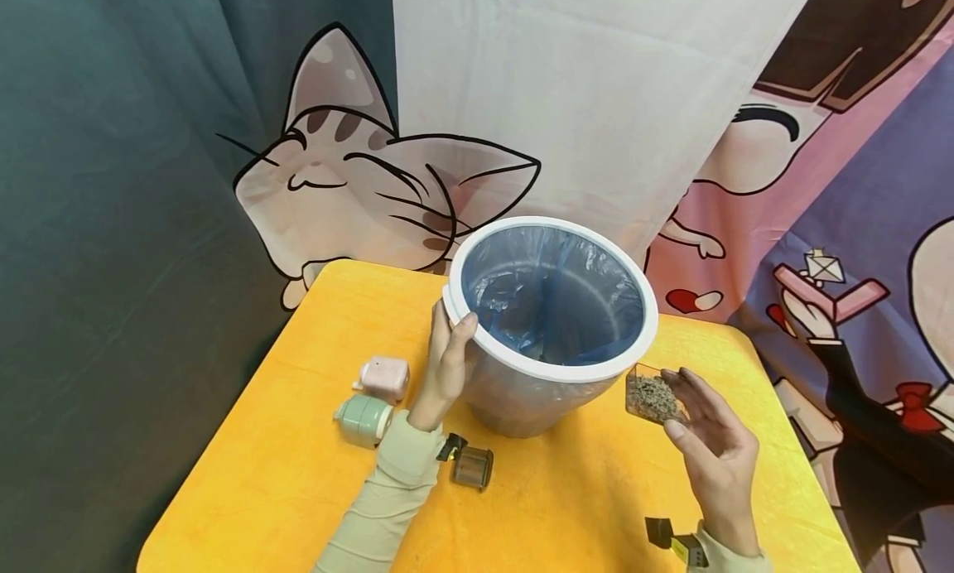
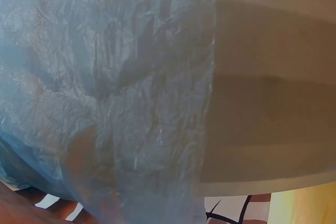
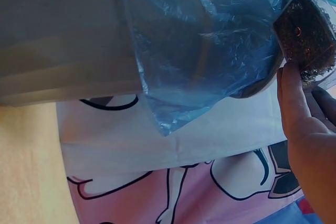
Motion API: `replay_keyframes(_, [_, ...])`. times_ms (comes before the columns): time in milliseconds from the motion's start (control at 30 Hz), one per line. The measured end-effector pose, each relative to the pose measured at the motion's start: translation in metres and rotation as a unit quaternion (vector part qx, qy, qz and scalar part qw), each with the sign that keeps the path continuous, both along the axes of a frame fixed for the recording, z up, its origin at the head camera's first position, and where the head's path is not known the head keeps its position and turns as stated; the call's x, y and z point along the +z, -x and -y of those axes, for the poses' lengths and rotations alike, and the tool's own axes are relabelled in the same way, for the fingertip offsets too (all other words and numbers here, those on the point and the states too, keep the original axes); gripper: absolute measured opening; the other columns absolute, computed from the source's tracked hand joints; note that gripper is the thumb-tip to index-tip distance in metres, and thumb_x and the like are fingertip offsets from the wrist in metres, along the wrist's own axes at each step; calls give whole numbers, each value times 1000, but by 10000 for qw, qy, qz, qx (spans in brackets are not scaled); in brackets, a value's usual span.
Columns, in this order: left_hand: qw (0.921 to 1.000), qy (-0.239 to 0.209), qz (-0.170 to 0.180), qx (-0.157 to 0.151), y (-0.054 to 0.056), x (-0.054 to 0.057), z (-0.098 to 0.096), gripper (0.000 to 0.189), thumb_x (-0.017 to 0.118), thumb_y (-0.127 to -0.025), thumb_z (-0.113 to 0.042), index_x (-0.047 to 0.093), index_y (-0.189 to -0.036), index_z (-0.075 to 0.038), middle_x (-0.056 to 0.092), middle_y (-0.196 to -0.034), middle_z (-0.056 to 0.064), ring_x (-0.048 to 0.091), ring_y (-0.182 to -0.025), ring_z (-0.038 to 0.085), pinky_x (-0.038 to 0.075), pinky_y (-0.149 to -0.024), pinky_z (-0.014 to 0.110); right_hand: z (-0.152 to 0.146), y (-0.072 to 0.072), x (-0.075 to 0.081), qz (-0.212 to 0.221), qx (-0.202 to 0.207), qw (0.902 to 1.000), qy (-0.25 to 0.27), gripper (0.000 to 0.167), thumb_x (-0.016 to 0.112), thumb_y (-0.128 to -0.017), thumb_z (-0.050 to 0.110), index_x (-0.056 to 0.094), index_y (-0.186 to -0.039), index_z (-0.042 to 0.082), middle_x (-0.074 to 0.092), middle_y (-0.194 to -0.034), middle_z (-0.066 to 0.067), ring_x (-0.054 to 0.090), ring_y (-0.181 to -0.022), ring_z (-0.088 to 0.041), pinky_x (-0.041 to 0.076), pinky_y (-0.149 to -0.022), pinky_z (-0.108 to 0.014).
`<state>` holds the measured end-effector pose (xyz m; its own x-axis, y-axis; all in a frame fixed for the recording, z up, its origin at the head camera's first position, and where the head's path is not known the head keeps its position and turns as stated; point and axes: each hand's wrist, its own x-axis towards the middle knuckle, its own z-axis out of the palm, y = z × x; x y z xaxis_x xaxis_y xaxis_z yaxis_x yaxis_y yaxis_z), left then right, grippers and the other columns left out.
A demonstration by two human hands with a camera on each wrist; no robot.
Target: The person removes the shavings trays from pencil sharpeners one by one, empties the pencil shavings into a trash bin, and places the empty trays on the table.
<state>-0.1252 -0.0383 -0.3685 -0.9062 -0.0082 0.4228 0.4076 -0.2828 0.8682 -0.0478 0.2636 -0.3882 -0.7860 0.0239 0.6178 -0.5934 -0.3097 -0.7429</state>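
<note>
A trash can (image 1: 514, 411) with a white rim (image 1: 650, 308) stands on the yellow table, lined with a blue plastic bag (image 1: 559, 291). My left hand (image 1: 445, 366) grips the rim on its left side, thumb over the edge. To the right of the can, my right hand (image 1: 711, 449) holds a small clear box (image 1: 652, 395) full of grey, crumbly shavings between thumb and fingers. The right wrist view shows this box (image 3: 303, 30) near the can's rim. The bag's overhang (image 2: 152, 77) and the can's wall fill most of the left wrist view.
Left of my left forearm lie a pink device (image 1: 386, 377) and a green, barrel-shaped device (image 1: 363, 420), possibly pencil sharpeners. A brown see-through container (image 1: 473, 468) lies near my left wrist. Behind the yellow table (image 1: 298, 474) hangs a cartoon-printed cloth (image 1: 596, 84).
</note>
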Motion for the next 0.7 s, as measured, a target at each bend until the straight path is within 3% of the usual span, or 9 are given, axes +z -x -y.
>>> replay_keyframes(133, [9999,-103,-85,-99,0,0,0,59,38,-90,-12,12,-142,1,23,-141,23,36,-125,34,33,-104,31,1,1,2,-52,-14,10000,5,55,40,-74,-30,27,-128,-26,43,-127,-36,43,-122,-35,46,-89,-28])
replay_keyframes(367, [10000,27,-81,-14,0,0,0,60,38,-90,-14,12,-142,1,25,-140,19,38,-124,30,33,-104,30,1,2,5,-229,155,9994,185,55,38,-74,-30,26,-128,-27,42,-127,-37,43,-122,-36,47,-88,-29])
replay_keyframes(700, [9997,-143,-153,-124,0,0,0,59,37,-90,-12,12,-141,3,26,-139,20,36,-124,37,34,-103,30,4,1,12,-229,83,9995,200,55,42,-74,-29,28,-127,-26,42,-127,-38,44,-120,-37,48,-83,-26])
